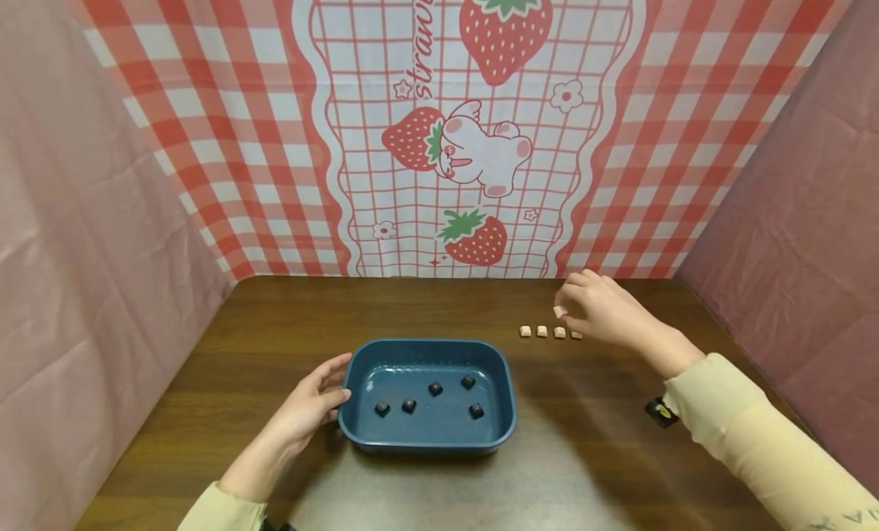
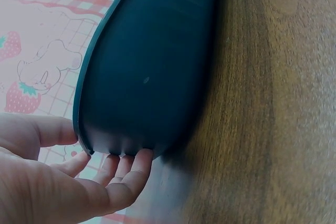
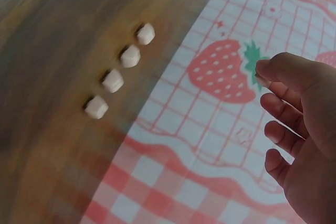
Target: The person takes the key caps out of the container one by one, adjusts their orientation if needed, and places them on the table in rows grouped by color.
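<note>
In the head view a blue rectangular bin (image 1: 426,447) stands on the table, several small black keycaps (image 1: 436,389) scattered over its floor. My left hand (image 1: 309,405) grips the bin's left end, thumb at the rim and fingers against the outer wall, as the left wrist view shows. Beyond the bin to the right, my right hand (image 1: 607,311) pinches one white keycap (image 1: 560,311) between thumb and index finger, above the table. Several more white keycaps (image 1: 542,331) lie in a row just below it; the rightmost is partly covered by the hand.
A brown wooden table (image 1: 288,317) carries everything. Behind it hangs a red-and-white checked cloth (image 1: 261,134) with strawberries; pink cloths (image 1: 103,249) close off both sides. A dark device (image 1: 661,413) with a yellow-green mark shows at the right sleeve.
</note>
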### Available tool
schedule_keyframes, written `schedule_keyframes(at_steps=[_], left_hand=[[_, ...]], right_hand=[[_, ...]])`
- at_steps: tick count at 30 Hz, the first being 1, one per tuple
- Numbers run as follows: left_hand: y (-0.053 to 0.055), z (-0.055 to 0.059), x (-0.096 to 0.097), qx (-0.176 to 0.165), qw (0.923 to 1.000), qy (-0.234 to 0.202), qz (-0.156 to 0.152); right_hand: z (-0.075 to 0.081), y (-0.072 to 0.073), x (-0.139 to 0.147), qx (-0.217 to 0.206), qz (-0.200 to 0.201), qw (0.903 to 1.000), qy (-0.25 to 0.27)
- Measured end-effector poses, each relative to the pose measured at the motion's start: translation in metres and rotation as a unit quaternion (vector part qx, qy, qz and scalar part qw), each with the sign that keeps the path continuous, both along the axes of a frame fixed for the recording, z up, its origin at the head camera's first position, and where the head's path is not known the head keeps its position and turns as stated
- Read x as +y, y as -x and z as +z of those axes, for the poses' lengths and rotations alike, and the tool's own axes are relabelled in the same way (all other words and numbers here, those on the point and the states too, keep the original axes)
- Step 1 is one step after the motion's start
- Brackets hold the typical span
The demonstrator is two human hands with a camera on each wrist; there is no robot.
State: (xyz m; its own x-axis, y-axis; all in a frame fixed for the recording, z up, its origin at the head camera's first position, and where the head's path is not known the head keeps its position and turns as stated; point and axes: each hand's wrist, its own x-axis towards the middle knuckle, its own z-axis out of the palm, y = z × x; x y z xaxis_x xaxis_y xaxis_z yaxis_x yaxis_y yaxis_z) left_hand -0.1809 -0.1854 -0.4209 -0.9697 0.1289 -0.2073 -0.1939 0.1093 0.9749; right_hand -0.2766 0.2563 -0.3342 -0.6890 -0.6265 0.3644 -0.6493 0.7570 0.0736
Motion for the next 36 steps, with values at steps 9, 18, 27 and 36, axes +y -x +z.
schedule_keyframes(at_steps=[9, 18, 27, 36], left_hand=[[0.0, -0.001, 0.0, 0.0, 1.0, 0.001, 0.002], [0.001, -0.003, -0.001, 0.001, 1.0, 0.0, 0.0], [0.001, -0.003, -0.002, 0.001, 1.0, -0.001, -0.005], [0.002, -0.005, -0.002, 0.001, 1.0, -0.001, -0.002]], right_hand=[[-0.016, 0.004, 0.028, -0.006, -0.038, 0.999, 0.024], [-0.031, 0.012, 0.052, -0.007, -0.072, 0.9971, 0.024], [-0.048, 0.02, 0.068, -0.028, -0.107, 0.9938, 0.012], [-0.065, 0.027, 0.074, -0.08, -0.148, 0.9857, -0.012]])
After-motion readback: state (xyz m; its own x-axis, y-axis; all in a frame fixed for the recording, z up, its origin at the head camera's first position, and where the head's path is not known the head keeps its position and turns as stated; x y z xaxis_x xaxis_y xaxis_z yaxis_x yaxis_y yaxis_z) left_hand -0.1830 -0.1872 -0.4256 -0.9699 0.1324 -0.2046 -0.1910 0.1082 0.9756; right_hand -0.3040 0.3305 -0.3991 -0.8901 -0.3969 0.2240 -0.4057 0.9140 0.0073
